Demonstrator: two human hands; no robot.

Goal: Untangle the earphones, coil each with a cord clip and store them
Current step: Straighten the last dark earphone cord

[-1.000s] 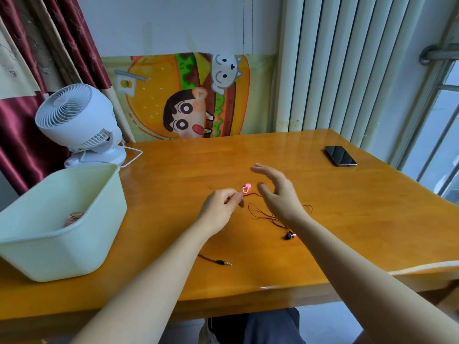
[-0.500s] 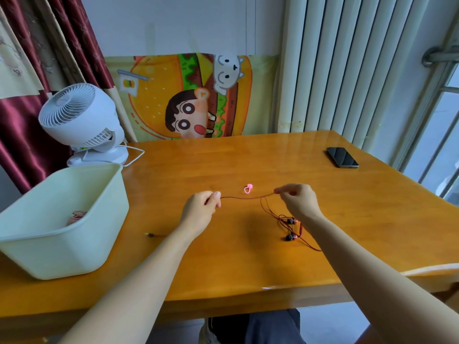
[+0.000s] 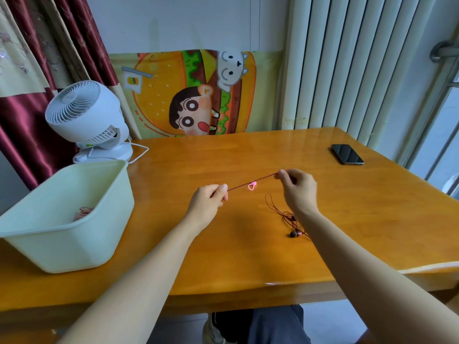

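Note:
A dark red earphone cord (image 3: pixel 252 182) is stretched taut above the wooden table (image 3: pixel 248 256). My left hand (image 3: pixel 208 200) pinches one end of that stretch and my right hand (image 3: pixel 299 189) pinches the other, slightly higher. The rest of the cord lies looped on the table below my right wrist, ending in an earbud (image 3: pixel 295 234). A small pink cord clip (image 3: pixel 251 186) lies on the table just under the taut cord. A pale green bin (image 3: pixel 62 219) at the left holds another coiled reddish earphone (image 3: pixel 83 212).
A white desk fan (image 3: pixel 87 120) with its cable stands behind the bin. A black phone (image 3: pixel 347 154) lies at the far right of the table. A cartoon burger cushion (image 3: pixel 196 93) leans against the wall. Curtains hang at left, a window at right.
Both hands have lifted and moved apart, pulling the cord straight; my right hand rose and shifted back. The plug end is gone from the table, seemingly drawn into my left hand.

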